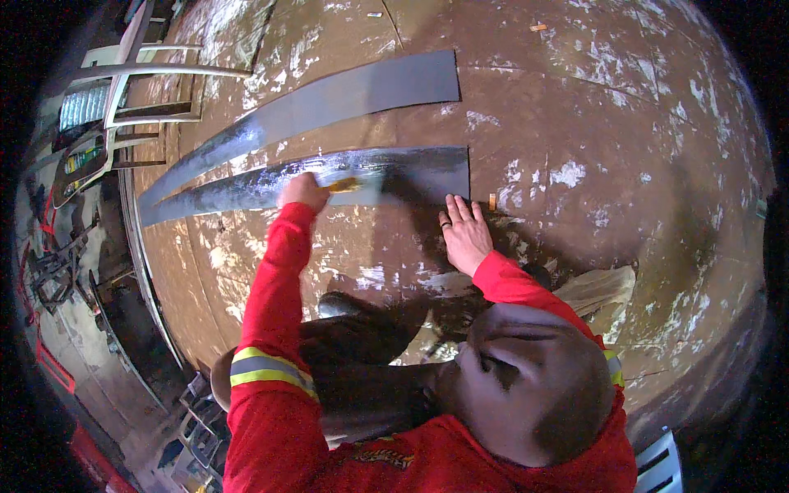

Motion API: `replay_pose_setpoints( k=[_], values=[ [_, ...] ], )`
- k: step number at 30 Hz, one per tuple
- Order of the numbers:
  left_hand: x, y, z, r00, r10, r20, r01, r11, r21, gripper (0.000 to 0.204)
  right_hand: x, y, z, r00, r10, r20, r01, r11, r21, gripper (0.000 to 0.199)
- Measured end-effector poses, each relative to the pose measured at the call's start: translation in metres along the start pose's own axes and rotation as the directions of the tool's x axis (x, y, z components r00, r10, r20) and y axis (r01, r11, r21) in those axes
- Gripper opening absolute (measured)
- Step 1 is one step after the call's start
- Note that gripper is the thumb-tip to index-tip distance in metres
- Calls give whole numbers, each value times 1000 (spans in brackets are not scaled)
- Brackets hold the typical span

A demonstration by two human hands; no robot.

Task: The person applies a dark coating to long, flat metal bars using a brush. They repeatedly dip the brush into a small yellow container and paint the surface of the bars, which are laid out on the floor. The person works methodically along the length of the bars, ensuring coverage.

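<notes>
Two long, curved dark grey strips lie side by side on a brown, white-spattered floor. My left hand rests on the near strip and grips a yellow-handled brush, whose pale bristle end touches the strip's wet, shiny surface. My right hand lies flat with fingers spread on the floor, just below that strip's right end. The far strip lies untouched beyond. Both arms wear red sleeves with reflective bands.
A white plastic chair stands at the upper left, beside clutter along a raised floor edge. A small orange piece lies by my right fingertips. A dark boot and a tan trouser knee sit below the hands.
</notes>
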State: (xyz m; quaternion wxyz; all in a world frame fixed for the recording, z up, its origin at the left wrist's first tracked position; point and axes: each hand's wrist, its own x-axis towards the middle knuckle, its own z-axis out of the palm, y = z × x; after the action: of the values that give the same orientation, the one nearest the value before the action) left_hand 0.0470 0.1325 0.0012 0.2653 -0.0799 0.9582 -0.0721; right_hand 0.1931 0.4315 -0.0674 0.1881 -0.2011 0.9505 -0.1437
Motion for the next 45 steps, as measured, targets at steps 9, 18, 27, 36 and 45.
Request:
replay_pose_setpoints(
  k=[9,18,27,36,45],
  values=[
    [-19,57,13,990,106,-92,-95,989,111,25,5,0,-3,999,-16,-45,19,998,53,49],
    [-7,-7,-4,997,30,-68,-34,998,-60,30,7,1,-5,997,-57,-44,59,997,51,50],
    [-142,-218,-155,947,247,-204,-237,969,72,20,32,9,-87,923,-324,208,316,946,74,65],
    [-188,-269,30,942,239,-237,-240,970,28,15,115,-166,-83,817,-577,0,554,785,278,46],
    [-134,-254,95,894,402,-195,-402,915,43,10,127,-320,103,957,-181,-227,280,781,557,80]
  ],
)
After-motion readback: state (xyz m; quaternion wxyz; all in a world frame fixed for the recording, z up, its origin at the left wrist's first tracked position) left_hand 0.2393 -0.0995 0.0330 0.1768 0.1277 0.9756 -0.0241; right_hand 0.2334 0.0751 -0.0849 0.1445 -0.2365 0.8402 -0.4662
